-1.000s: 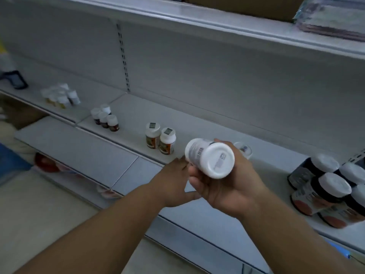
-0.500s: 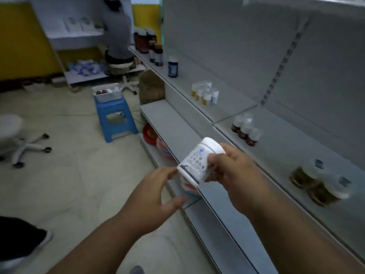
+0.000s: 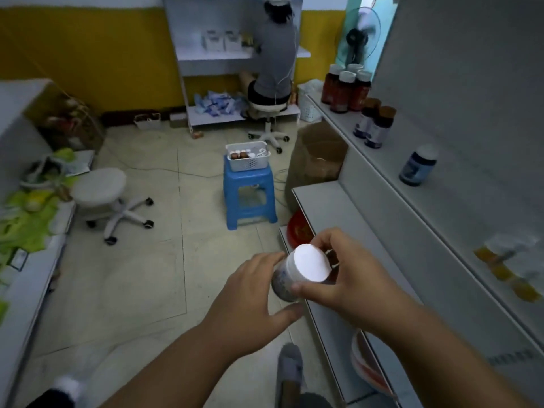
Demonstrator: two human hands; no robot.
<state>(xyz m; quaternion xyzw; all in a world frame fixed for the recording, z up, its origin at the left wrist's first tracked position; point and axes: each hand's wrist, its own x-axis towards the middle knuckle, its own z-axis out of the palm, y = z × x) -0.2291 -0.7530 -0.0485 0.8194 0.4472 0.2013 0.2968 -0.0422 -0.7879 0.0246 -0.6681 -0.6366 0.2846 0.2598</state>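
A small bottle (image 3: 287,282) with a broad white cap (image 3: 312,262) is held in mid-air, over the floor (image 3: 147,275) and just beside the front edge of a grey lower shelf (image 3: 332,201). It is tilted so that the cap faces the camera. Its label is blurred and cannot be read.

The bottle is gripped by the right hand (image 3: 353,278): the thumb is pressed on the near side just under the cap, and the fingers are curled round the far side. The left hand (image 3: 250,298) is laid flat against the bottle's left side, with its fingers fairly straight and its thumb stretched out below. Whether any weight is borne by it cannot be told.

The bottle is judged to be light and stiff, probably plastic, and unlikely to be crushed by a firm grip or broken by a short fall. Its smooth wall may be somewhat slippery, and loose contents could shift when it is tipped. It is best taken round the body just below the cap, where one hand can span it. The cap itself is a poorer hold, since it may turn or come loose.

Ahead on the floor, a blue stool (image 3: 250,201) is seen with a white basket (image 3: 248,161) of similar bottles on top. A dark blue bottle (image 3: 418,169) is stood on the upper shelf (image 3: 382,172) to the right.
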